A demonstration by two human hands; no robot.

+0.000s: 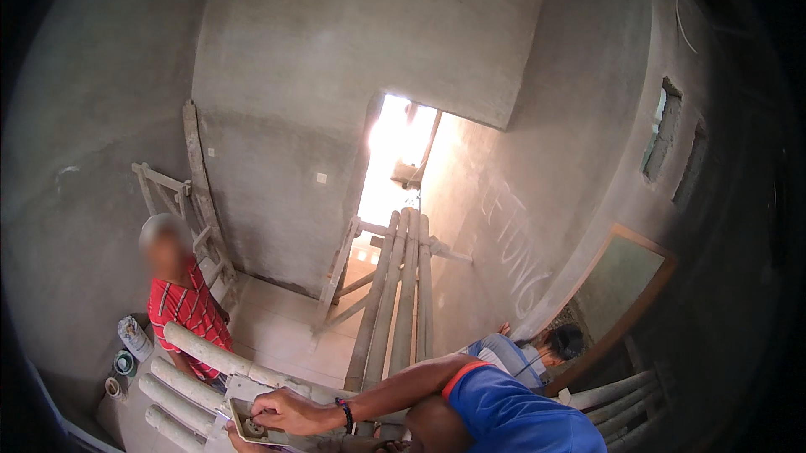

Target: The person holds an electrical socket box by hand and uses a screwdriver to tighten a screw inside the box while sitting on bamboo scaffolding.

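Observation:
My left hand (pixel 239 443) shows only in part at the lower edge. Its fingers grip the side of a shallow, pale rectangular box (pixel 237 413), which has a round, light-coloured piece (pixel 253 429) inside. Reaching across from the right, my right hand (pixel 294 413) has a dark bracelet at the wrist. Its thumb and fingers are pinched together over the open box, close to the round piece. Whatever is between those fingertips is too small or hidden to make out. A pale board (pixel 245 387) lies just beyond the box.
Bamboo poles (pixel 401 285) run from here toward a bright doorway (pixel 401 151), resting on a wooden trestle (pixel 337 272). More poles (pixel 180 390) lie at the left. A person in a red striped shirt (pixel 189 310) stands there, near buckets (pixel 124 362). Another person (pixel 512 356) is low at the right.

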